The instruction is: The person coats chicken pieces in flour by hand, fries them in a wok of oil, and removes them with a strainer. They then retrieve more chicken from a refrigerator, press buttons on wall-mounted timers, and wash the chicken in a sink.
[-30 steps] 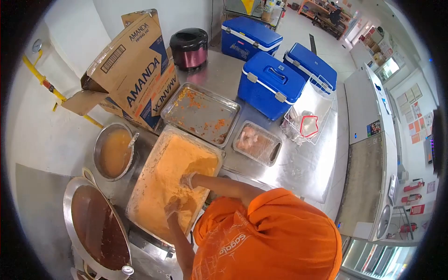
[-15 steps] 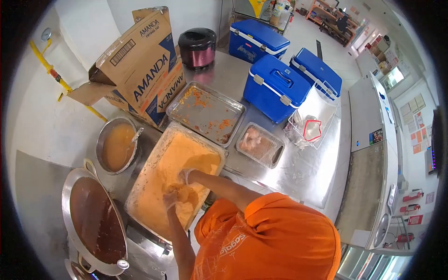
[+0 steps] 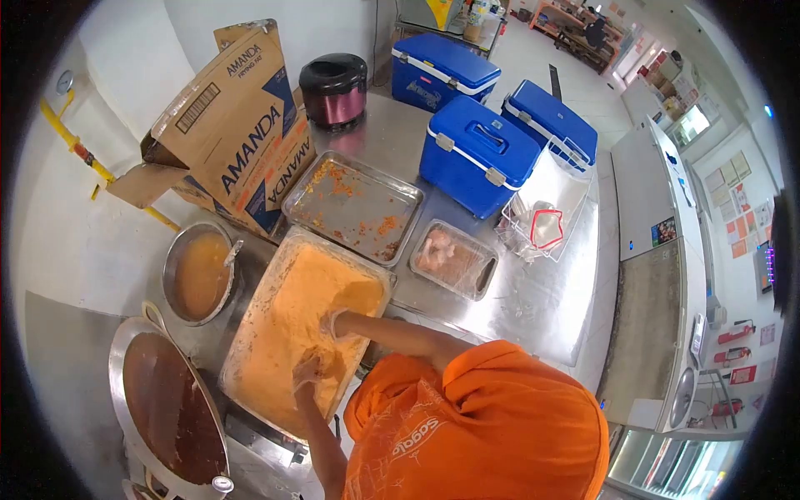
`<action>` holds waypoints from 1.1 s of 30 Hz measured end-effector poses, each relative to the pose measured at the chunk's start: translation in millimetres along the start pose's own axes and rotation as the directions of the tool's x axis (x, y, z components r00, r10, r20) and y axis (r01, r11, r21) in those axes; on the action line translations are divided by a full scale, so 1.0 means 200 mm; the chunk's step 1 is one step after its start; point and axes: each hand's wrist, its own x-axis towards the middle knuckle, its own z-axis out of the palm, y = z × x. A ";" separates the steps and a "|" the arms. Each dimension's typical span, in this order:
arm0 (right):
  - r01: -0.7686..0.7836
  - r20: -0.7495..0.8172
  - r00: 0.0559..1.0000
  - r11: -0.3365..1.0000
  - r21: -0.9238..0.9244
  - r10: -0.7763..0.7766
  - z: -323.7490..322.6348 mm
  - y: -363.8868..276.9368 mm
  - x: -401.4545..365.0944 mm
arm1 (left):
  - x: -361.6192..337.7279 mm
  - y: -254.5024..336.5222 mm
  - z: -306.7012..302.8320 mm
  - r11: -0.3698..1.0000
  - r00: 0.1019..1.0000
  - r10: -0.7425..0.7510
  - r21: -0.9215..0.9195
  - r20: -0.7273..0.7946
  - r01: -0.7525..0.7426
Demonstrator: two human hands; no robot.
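Observation:
A deep metal tray (image 3: 236,354) holds a thick bed of orange-yellow breading powder (image 3: 292,292). Both of my hands are in clear gloves and work in this powder. My left hand (image 3: 307,367) is low in the tray, its fingers bent and dusted with powder. Just above and to the right, my right hand (image 3: 335,323) reaches down into the powder, its fingers mostly hidden. Between them the powder is heaped and shadowed; whether a coated piece lies there I cannot make out.
Left of the tray stand a bowl of cloudy orange liquid (image 3: 197,275) and a large pan of dark oil (image 3: 167,408). Beyond are a crumb-strewn tray (image 3: 350,204), a container of raw meat (image 3: 454,258), a wire basket (image 3: 542,229), a cardboard box (image 3: 221,125), a cooker (image 3: 333,87) and blue coolers (image 3: 479,154).
My view has shifted slightly. My hands have moved a little apart in the powder, and the lumpy powder between them has changed shape.

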 end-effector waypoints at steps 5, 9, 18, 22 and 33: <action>0.138 0.172 0.980 0.958 -0.252 -0.096 0.03 -0.06 0.07 | -0.02 0.18 0.04 0.972 0.978 -0.167 0.149 -0.123 0.184; 0.070 0.164 0.986 0.977 -0.202 -0.037 0.08 -0.03 0.08 | -0.04 0.41 0.04 0.888 0.880 -0.449 -0.183 -0.155 0.421; 0.000 0.074 0.997 0.982 -0.187 0.014 -0.05 -0.09 -0.01 | 0.05 0.00 0.11 0.934 0.974 -0.183 0.285 -0.132 0.214; 0.143 0.215 0.973 0.954 -0.264 -0.086 0.12 0.02 0.13 | 0.05 -0.07 0.14 0.992 0.981 0.020 -0.118 -0.193 -0.044; -0.007 0.248 0.968 0.993 -0.115 0.035 0.03 0.00 0.04 | 0.02 0.20 0.01 0.936 0.926 0.218 0.336 -0.308 -0.108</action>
